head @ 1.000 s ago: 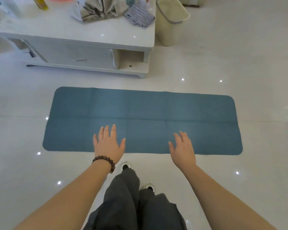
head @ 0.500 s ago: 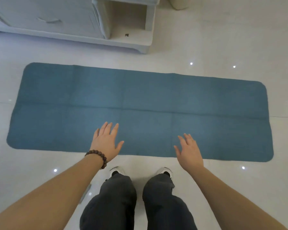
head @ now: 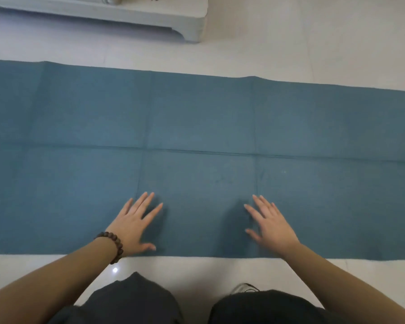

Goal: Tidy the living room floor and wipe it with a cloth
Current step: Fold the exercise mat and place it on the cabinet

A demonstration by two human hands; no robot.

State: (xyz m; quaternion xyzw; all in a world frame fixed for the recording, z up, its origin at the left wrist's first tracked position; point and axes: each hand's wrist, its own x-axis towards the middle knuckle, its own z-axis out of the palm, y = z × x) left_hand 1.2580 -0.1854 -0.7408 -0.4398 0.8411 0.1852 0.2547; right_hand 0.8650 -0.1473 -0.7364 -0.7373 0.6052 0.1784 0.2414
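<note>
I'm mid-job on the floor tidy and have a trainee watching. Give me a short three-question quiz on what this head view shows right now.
1. True or false: the left hand has a closed grip on the blue mat.
2. Which wrist wears the beaded bracelet: A) left, B) right, C) neither?
3. Fill in: the right hand lies over the mat's ____ edge, the one closest to the person's knees.

Key
1. False: its fingers are spread straight over the mat, and nothing is gripped.
2. A.
3. Near.
</note>
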